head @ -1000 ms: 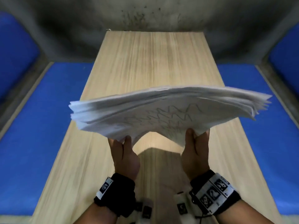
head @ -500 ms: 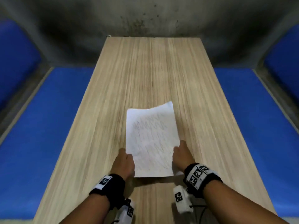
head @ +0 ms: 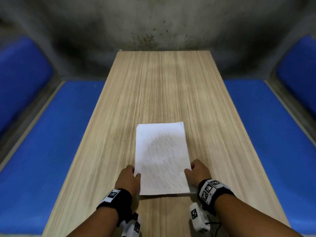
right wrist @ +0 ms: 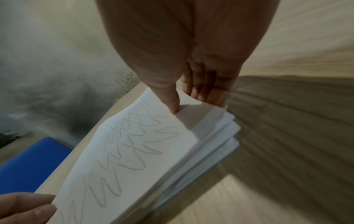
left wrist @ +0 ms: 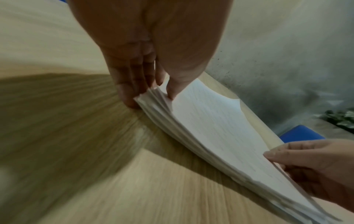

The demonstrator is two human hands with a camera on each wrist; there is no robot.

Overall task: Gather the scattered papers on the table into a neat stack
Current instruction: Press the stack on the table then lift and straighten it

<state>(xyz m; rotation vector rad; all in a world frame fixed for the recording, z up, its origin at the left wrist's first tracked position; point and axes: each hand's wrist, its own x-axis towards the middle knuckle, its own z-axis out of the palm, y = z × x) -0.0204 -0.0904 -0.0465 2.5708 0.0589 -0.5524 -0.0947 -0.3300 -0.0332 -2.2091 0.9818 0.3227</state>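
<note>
A stack of white papers (head: 162, 158), its top sheet covered in pencil zigzags, lies lengthwise on the near middle of the wooden table (head: 153, 86). My left hand (head: 130, 177) grips the stack's left long edge, thumb on top and fingers against the side and underneath (left wrist: 134, 91). My right hand (head: 196, 170) grips the right long edge the same way, thumb pressing the top sheet (right wrist: 172, 104). The sheet edges (right wrist: 220, 136) on the right side are slightly stepped. In the left wrist view the stack (left wrist: 220, 136) is a little lifted off the table on its left side.
The table runs away from me to a stained grey wall (head: 162, 23). Blue padded benches (head: 42, 151) (head: 273, 134) flank it on both sides. Bare tabletop lies beyond the stack and to either side of it.
A second ago both hands held the stack upright and crosswise above the table. It has come down flat and lengthwise, then straightened square with the table between my hands.
</note>
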